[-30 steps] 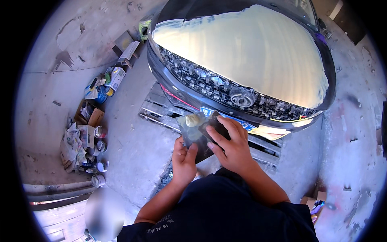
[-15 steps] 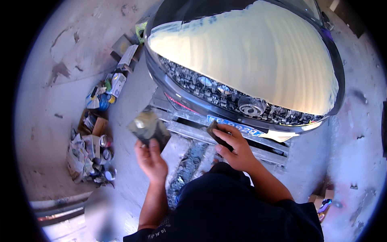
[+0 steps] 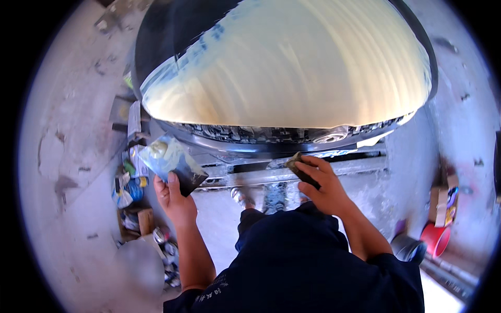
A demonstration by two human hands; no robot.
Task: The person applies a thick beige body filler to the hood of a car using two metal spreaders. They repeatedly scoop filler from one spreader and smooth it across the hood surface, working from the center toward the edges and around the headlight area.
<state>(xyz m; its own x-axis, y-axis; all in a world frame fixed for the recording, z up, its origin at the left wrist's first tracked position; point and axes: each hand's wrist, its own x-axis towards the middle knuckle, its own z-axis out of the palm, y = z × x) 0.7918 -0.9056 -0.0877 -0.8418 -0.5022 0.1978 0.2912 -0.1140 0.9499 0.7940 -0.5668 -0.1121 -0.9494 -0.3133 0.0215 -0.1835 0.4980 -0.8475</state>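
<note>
My left hand [image 3: 177, 202] is closed on a dark mixing board [image 3: 194, 180], its thumb on top. A pale cream smear of putty [image 3: 166, 156] covers the board's far part. My right hand [image 3: 327, 189] grips a small dark putty spreader [image 3: 304, 171] by its near end, away from any surface. Both hands are in front of a dark car's bumper [image 3: 229, 145]. The hood is broadly coated in cream filler [image 3: 282, 73] with curved streaks. Its far left stays dark [image 3: 167, 26], with a ragged, thin bluish edge between.
Wooden slats [image 3: 360, 166] lie under the car's front. On the left floor stand a cardboard box [image 3: 145, 220], cans and a blue-and-white bag [image 3: 122, 195]. A red bucket [image 3: 436, 240], a dark bucket [image 3: 408, 248] and an open carton [image 3: 442, 204] are at right.
My view has turned and moved nearer the hood, so the bumper shows less. The board is tilted differently in my left hand. Both hands keep their holds.
</note>
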